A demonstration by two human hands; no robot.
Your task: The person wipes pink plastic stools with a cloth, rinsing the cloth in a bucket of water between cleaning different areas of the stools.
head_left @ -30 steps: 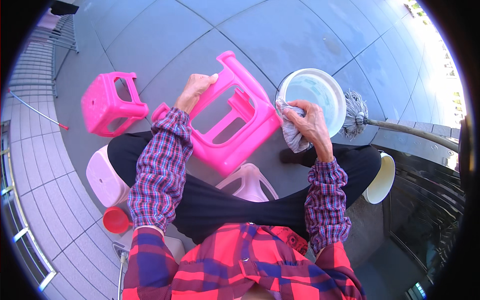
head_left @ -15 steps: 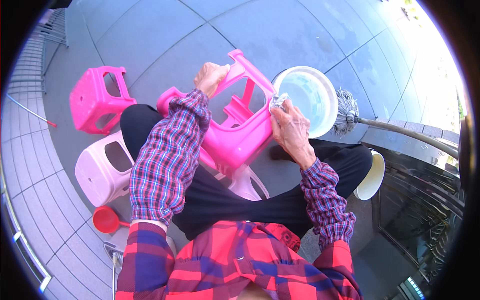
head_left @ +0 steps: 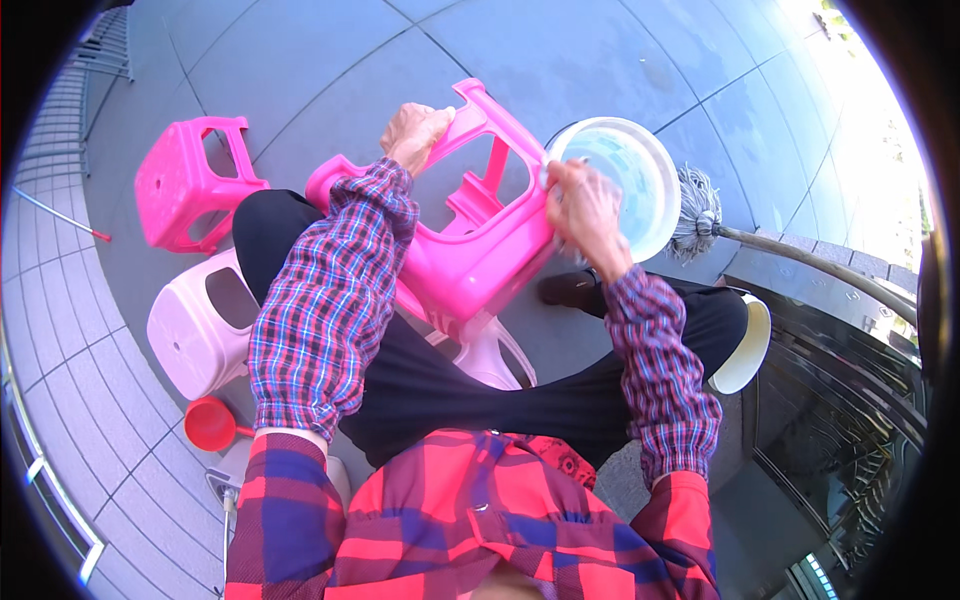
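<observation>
Held pink stool (head_left: 470, 240) tilted on lap, left hand (head_left: 415, 130) clamped round leg, right hand (head_left: 580, 210) closed on cloth against seat edge; best braced firmly, wiped toward bucket (head_left: 625, 180).

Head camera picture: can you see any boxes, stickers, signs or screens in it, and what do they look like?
None show: no packages, labels, signs or screens.
Only plain plastic things: a bright pink stool in both hands, another pink stool at left, a pale pink stool below it, a white bucket at right.
</observation>
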